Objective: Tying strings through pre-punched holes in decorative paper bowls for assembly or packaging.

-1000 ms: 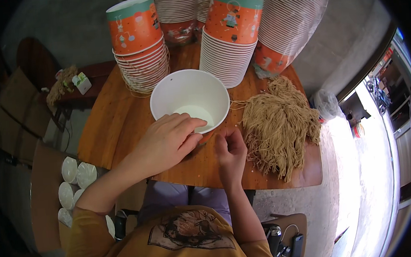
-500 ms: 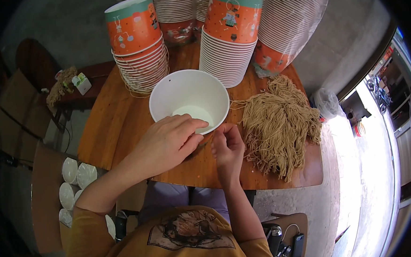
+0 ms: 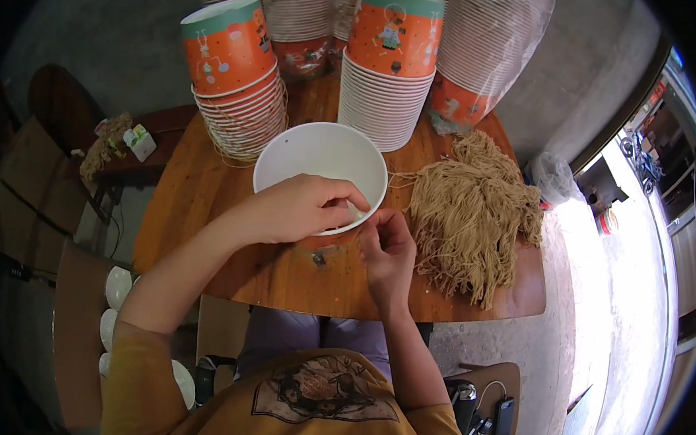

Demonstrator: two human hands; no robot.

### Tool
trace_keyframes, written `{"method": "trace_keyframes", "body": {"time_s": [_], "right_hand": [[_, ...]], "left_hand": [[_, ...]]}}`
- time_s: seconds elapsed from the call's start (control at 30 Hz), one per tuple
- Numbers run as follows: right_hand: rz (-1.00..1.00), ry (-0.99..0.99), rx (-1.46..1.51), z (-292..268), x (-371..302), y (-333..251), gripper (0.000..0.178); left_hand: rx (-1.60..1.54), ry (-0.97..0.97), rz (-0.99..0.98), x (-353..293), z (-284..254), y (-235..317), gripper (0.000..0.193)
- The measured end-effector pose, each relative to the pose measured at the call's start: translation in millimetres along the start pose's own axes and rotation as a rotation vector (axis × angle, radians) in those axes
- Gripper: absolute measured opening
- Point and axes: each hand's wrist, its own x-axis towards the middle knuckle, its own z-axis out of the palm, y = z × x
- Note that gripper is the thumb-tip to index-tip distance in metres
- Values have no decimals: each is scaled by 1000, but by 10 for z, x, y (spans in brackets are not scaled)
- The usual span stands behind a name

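A white-lined paper bucket [image 3: 320,151] stands mouth up on the wooden table before me, with a small dark hole near its far rim. My left hand [image 3: 303,207] reaches over the near rim, its fingers bent down inside by the near right wall. What its fingertips hold, if anything, I cannot make out. Just outside that same stretch of rim, my right hand [image 3: 387,247] is closed in a pinch, the thing between its fingers too small to name. Beside it on the right lies a heap of tan cords [image 3: 475,218].
Behind the bucket rise a stack of orange paper buckets with cords hanging on it [image 3: 230,49], another stack [image 3: 392,31] and a plastic-wrapped stack [image 3: 496,33]. White bowl-like containers [image 3: 119,287] sit low at left. A stool with a phone [image 3: 503,415] stands at lower right.
My left hand has gone from resting over the near rim to reaching deeper inside the bucket, its elbow shifted left. My right hand stays pinched in nearly the same place.
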Motion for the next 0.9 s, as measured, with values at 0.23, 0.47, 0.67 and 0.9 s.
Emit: {"method": "trace_keyframes", "body": {"time_s": [0.23,0.47,0.67,0.9], "right_hand": [[49,-17,-103,-59,26,-77,6],[98,-61,-149,-112,68,-110,7],[21,-6,-186,-245,85,-190,8],[-204,-113,-609,-96,221,-401,12]], "left_hand": [[29,-48,-16,126,4,42,17],[182,-96,-120,160,45,157,14],[326,133,6,88,-8,20,14],[162,269,187,75,-32,47,7]]}}
